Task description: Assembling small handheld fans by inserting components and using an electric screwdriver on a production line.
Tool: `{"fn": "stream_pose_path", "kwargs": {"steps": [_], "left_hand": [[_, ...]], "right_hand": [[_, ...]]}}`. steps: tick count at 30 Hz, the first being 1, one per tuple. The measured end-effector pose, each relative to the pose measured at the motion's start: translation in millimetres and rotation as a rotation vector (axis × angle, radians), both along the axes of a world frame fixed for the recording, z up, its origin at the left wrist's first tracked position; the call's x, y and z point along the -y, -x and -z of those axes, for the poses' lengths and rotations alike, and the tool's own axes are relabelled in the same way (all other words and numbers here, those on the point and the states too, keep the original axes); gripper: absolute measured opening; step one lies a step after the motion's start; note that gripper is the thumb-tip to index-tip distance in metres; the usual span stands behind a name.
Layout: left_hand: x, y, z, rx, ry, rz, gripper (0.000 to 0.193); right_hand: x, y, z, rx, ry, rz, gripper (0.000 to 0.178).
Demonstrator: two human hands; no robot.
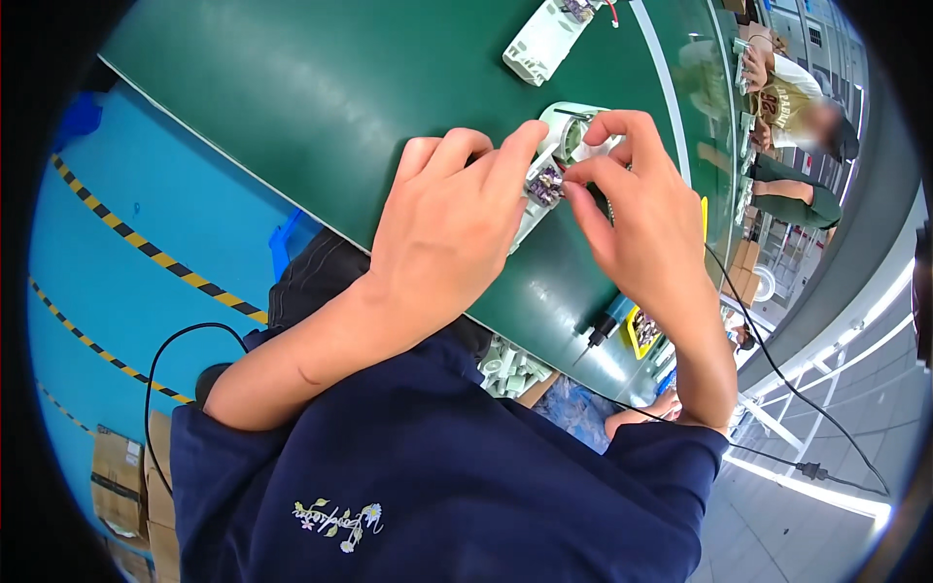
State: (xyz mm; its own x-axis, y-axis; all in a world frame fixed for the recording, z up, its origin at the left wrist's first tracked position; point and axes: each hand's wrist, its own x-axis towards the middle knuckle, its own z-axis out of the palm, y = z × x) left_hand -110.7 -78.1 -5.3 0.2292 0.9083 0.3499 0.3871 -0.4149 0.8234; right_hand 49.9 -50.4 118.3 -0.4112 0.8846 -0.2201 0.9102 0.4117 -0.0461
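The green work table (pixel 321 107) spreads out beyond both hands. On it, under the fingers, lies a white plastic housing (pixel 569 126), its long axis running from the near left up to the far right. The left hand (pixel 447 233) rests over its near end, forefinger pressed beside a small grey component (pixel 546 185). The right hand (pixel 632 204) pinches that component between thumb and forefinger, closest of the two. A second white housing (pixel 539 44) lies well beyond the grip.
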Motion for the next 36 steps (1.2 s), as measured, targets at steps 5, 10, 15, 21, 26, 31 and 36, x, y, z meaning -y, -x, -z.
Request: {"fn": "stream_pose_path", "kwargs": {"steps": [5,10,15,21,26,31,36], "left_hand": [[-1,-3,2,0.013,-0.017,-0.019,0.053],[0,0,-4,0.029,0.005,0.004,0.045],[-3,-1,-5,0.124,-0.008,-0.058,0.026],[-2,-1,-2,0.148,-0.025,-0.057,0.014],[-3,4,-2,0.172,-0.024,-0.016,0.011],[-2,5,-2,0.133,-0.048,0.031,0.019],[-3,3,-6,0.054,0.039,0.026,0.043]], "right_hand": [[-2,5,-2,0.016,0.014,-0.008,0.01],[-2,4,0,0.016,0.035,-0.008,0.01],[-1,2,3,-0.119,0.135,0.067,0.01],[0,-4,6,-0.218,0.161,0.04,0.012],[-1,-11,10,-0.224,0.086,-0.057,0.019],[-6,-20,16,-0.249,-0.018,-0.233,0.023],[-15,-21,11,-0.2,-0.027,-0.156,0.017]]}}
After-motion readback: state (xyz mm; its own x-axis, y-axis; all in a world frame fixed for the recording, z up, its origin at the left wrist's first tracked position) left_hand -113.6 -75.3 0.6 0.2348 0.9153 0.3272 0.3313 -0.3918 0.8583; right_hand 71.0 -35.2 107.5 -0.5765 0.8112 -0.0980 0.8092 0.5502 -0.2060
